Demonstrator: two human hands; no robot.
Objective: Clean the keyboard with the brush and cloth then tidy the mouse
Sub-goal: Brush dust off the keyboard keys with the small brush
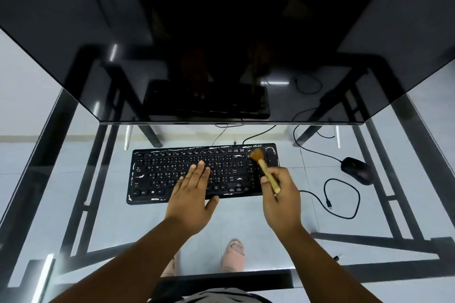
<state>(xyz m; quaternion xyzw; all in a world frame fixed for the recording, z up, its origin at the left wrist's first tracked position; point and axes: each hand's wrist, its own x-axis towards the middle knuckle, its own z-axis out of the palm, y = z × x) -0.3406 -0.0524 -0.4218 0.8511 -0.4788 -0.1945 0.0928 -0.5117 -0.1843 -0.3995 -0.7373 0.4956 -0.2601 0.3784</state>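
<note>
A black keyboard with worn, chipped edges lies on the glass desk in front of the monitor. My left hand rests flat on its middle keys, fingers spread. My right hand grips a small wooden-handled brush, whose orange bristles touch the keyboard's top right corner. A black mouse sits to the right of the keyboard, its cable looped loosely on the glass. No cloth is in view.
A large dark monitor hangs over the far half of the glass desk. Cables run behind the keyboard. The desk's black frame and my feet in sandals show through the glass.
</note>
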